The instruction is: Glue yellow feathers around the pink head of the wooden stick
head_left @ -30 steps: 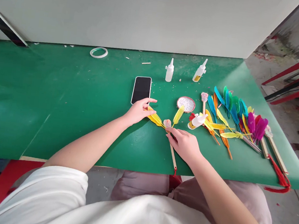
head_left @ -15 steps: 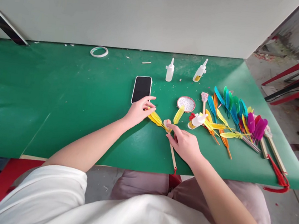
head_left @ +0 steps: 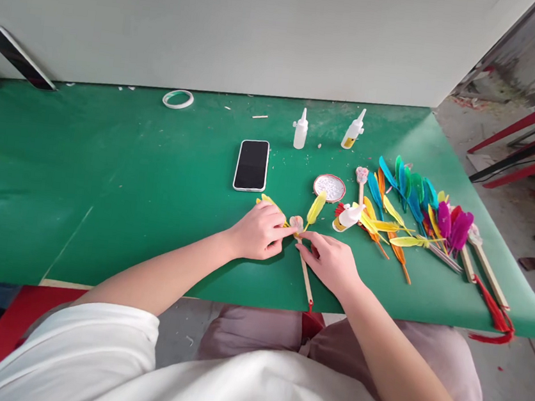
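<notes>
A wooden stick (head_left: pixel 305 279) with a small decorated head (head_left: pixel 296 222) lies in front of me, a red cord at its lower end. My right hand (head_left: pixel 331 259) pinches it just below the head with thumb and index finger. From the left, my left hand (head_left: pixel 263 231) reaches over with its index finger stretched to the same spot; its other fingers are curled, and whatever they hold is hidden. A yellow feather (head_left: pixel 315 207) sticks up right of the head. More yellow feather tips (head_left: pixel 267 198) show behind my left hand, which covers most of them.
Close by are a phone (head_left: pixel 251 166), a round dish of white bits (head_left: pixel 329 187) and a tilted glue bottle (head_left: pixel 346 218). Two glue bottles (head_left: pixel 300 133) and a tape roll (head_left: pixel 178 99) stand farther back. Coloured feathers (head_left: pixel 413 190) and tasselled sticks (head_left: pixel 489 271) lie at right.
My left hand has moved right and down from the feather tips to the stick's head, its fingers curling and its index finger extending. My right hand stays at the stick.
</notes>
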{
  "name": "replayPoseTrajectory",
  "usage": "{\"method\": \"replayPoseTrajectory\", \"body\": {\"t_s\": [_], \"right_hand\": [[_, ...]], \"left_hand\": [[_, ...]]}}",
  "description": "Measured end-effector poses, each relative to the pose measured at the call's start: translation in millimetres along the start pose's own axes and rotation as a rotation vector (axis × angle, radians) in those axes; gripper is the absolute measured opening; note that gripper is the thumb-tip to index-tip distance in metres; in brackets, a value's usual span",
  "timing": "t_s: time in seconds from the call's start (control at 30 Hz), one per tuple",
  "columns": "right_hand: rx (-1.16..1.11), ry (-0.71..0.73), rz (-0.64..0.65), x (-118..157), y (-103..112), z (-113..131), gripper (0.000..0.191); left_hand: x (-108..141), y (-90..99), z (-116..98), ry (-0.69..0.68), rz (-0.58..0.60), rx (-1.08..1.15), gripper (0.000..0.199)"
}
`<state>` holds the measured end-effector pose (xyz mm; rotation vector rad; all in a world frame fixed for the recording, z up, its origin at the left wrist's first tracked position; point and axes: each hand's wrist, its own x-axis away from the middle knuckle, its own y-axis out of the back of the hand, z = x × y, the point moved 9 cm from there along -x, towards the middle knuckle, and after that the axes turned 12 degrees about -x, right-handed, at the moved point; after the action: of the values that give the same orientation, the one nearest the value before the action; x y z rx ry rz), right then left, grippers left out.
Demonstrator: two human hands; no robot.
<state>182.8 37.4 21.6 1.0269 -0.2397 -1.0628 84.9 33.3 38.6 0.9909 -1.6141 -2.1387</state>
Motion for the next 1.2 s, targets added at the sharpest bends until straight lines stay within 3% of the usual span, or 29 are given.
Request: {"method": "replayPoseTrajectory", "body": {"t_s": [0.23, 0.47, 0.53, 0.67, 0.87, 1.07, 1.2], "right_hand": [[-0.122, -0.040, -0.309, 11.9, 38.4, -5.1, 0.018], [-0.334, -0.309, -0.688, 39.6, 78.4, -53.5, 0.019], [-0.371, -0.347, -0.678, 38.0, 78.5, -64.9, 0.031], [-0.248, -0.352, -0.498, 23.3, 68.5, -67.4, 0.050], [-0.104, -0.383, -0.359, 11.4, 52.7, -64.7, 0.056], [-0.103, -0.406, -0.373, 9.5, 51.5, -69.3, 0.032], [-0.185, -0.432, -0.521, 21.1, 66.9, -77.4, 0.027]], "left_hand": [[-1.5, -8.0, -3.3, -0.035, 0.043, -0.013, 0.036], [-2.3, -4.8, -5.6, -0.038, 0.002, 0.021, 0.037], [-3.0, -4.3, -7.8, -0.042, -0.011, 0.029, 0.038], [-5.4, -5.6, -13.7, -0.064, -0.002, 0.025, 0.037], [-6.2, -4.6, -16.7, -0.074, -0.013, 0.022, 0.035], [-10.4, -3.2, -15.2, -0.016, -0.052, 0.098, 0.033], [-18.4, 36.6, -30.9, 0.109, -0.100, 0.390, 0.032]]}}
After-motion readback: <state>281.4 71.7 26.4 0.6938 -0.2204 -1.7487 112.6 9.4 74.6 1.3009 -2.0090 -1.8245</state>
